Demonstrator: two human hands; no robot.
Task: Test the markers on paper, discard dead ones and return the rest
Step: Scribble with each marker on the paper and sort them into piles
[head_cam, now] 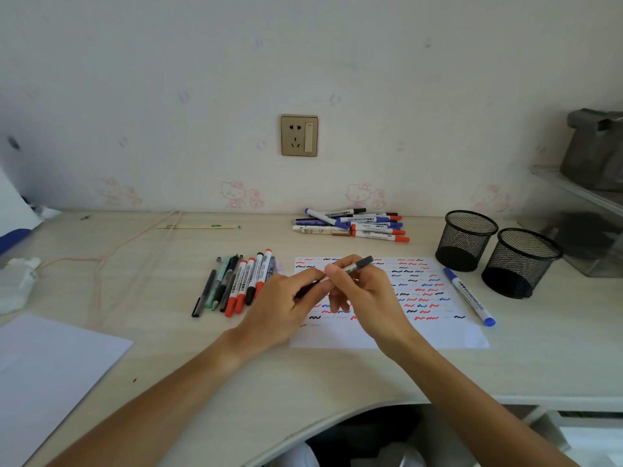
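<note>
Pale surface (337, 375), left to right: left hand (290, 298) pinches the low end of a grey marker (357, 265); right hand (364, 291) grips its barrel. Marker slants up-right over the scribbled paper (435, 318), between both hands.

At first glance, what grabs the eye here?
Both hands meet at centre over the scribble-covered test paper, the right hand gripping a grey marker and the left hand pinching its lower end. Marker groups lie left and behind; two mesh pen cups stand right.
</note>
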